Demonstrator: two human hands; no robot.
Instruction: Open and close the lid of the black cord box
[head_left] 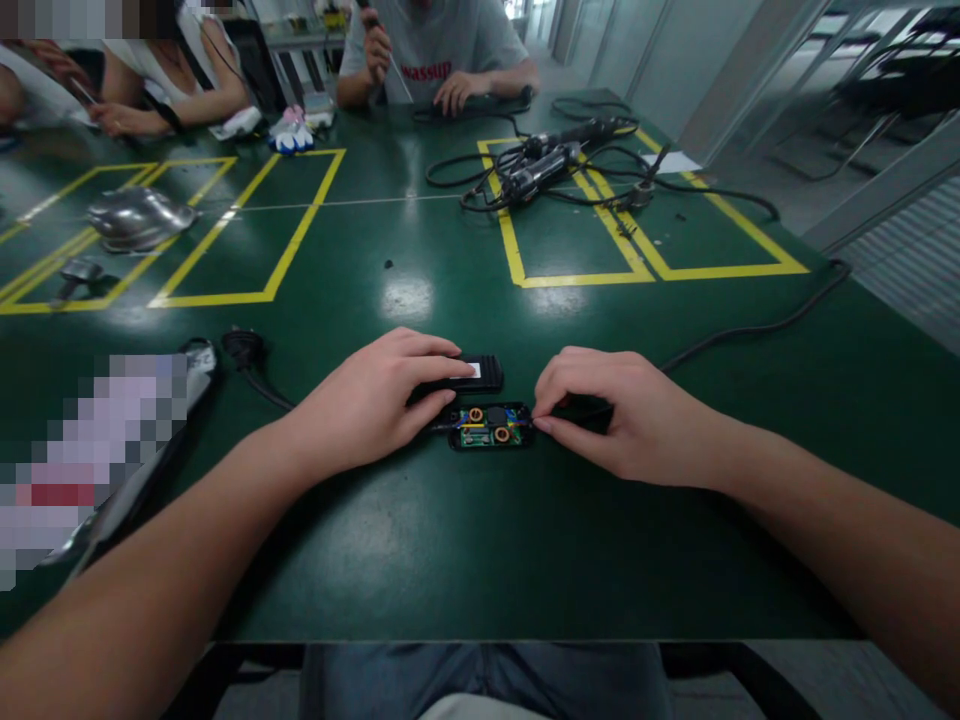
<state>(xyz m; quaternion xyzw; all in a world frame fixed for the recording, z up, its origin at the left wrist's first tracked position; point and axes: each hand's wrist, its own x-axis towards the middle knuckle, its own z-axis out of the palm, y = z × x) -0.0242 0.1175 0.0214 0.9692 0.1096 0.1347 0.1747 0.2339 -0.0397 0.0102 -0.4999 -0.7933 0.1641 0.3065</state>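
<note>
A small black plastic case half lies open-side up, showing a green circuit board with two copper coils and thin coloured wires. Behind it rests its black ribbed cover with a white label. My left hand is open, its fingers stretched over the cover and its thumb beside the case's left end, where a cord enters. At the right end, my right hand is closed in a pinch on the cable where it meets the case. The exact grip is partly hidden by the fingertips.
A black power plug and a blurred-out packet lie left. A black cord runs off right. Farther back are a metal part, tangled corded tools, gloves, and people seated across the green table.
</note>
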